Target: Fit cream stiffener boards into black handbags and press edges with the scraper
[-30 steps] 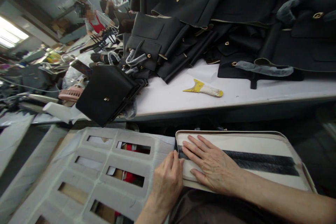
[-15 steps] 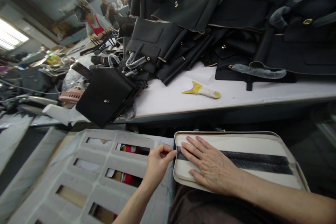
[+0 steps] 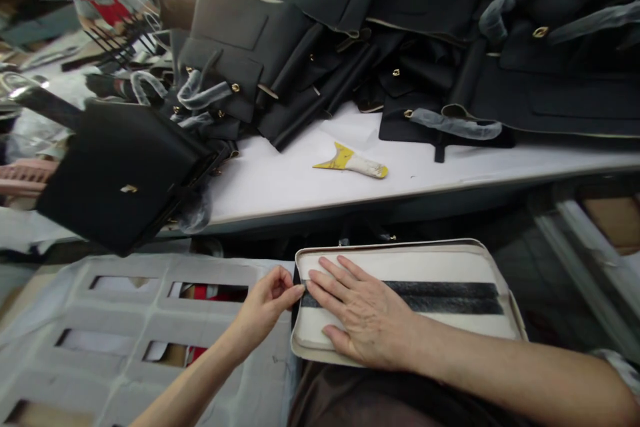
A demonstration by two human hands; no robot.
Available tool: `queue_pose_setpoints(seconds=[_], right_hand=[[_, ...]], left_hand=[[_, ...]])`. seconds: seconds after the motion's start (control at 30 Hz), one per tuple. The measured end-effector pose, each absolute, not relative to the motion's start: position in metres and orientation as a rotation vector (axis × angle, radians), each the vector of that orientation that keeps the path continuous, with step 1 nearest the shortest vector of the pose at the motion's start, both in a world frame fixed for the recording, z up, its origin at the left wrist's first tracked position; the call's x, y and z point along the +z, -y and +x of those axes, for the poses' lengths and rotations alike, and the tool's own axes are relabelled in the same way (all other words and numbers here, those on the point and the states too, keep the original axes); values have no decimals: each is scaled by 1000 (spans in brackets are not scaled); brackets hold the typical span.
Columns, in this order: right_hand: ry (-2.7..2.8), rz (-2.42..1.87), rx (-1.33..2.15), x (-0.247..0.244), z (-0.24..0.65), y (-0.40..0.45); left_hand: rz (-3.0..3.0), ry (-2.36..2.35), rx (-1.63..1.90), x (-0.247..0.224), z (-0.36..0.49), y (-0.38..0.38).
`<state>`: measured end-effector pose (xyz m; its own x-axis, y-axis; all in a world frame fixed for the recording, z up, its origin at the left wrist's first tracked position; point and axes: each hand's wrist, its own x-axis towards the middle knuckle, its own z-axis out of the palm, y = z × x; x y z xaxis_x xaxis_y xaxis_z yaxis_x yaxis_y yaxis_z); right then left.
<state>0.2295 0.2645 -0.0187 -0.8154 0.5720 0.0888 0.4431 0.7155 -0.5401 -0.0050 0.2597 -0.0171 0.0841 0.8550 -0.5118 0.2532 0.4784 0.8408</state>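
A cream bag panel (image 3: 435,265) with a raised rim and two black strips (image 3: 450,297) along its middle rests over my lap. Flat on its left part lies my right hand (image 3: 363,313), fingers spread across the strips. At the panel's left edge, my left hand (image 3: 273,297) has thumb and forefinger pinched together close to the end of the strips. What sits between those fingertips is too small to make out.
A white table (image 3: 280,180) ahead bears a yellow-and-white scraper (image 3: 353,161), many black bag pieces (image 3: 420,0) and a black bag (image 3: 125,167). A grey slotted board (image 3: 120,313) is at the left. A person in a red apron (image 3: 113,7) is at upper left.
The view has turned to the right, so the table, bags, panel and both hands appear further left. Both hands keep nearly the same places on the panel.
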Motion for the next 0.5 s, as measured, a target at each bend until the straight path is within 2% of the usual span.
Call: queue_pose_setpoints(seconds=[0.2, 0.33, 0.43, 0.5], right_hand=[[2637, -858, 989, 9, 238, -270], [2507, -825, 1102, 17, 245, -270], [2178, -815, 1288, 7, 246, -272], [1767, -853, 1480, 1, 246, -278]], left_hand=[[1092, -1520, 787, -37, -5, -242], [1390, -1567, 845, -56, -10, -236], [1814, -1560, 788, -57, -16, -241], [2155, -1514, 723, -49, -18, -249]])
